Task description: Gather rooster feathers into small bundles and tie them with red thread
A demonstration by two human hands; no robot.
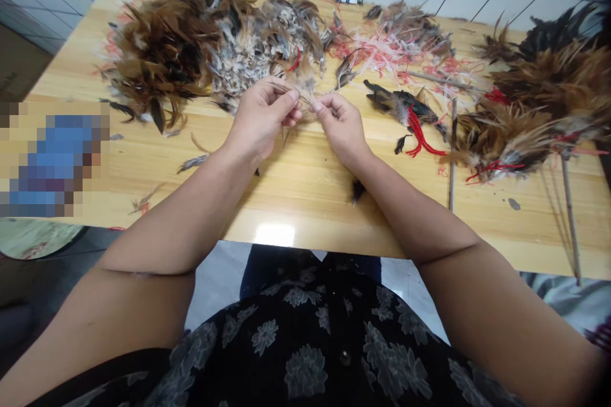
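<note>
Starting at the left of the worktop (pixel 296 203), there is a blue thing (pixel 55 159), too blurred to name. Beside it lies a heap of brown feathers (pixel 162 51), and this heap touches a heap of grey speckled feathers (pixel 258 57). Because feathers are so light, a small breath or quick arm movement could scatter them and mix the heaps.

In the middle, the left hand (pixel 260 121) and the right hand (pixel 341 127) are close together, and both pinch small pale feathers (pixel 305 92) between thumb and fingers, above the worktop. The stems are thin, so a hard pull could tear them, and a loose pinch could drop them.

A small dark feather (pixel 356 189) lies near the right forearm, which could brush it away. Further right are a pile of pink and white fluff (pixel 396 44), a dark feather with red thread (pixel 405 108), and a thin stick (pixel 452 152). At the far right, a big heap of brown and black feathers (pixel 539 95) could slide if someone bumps it.
</note>
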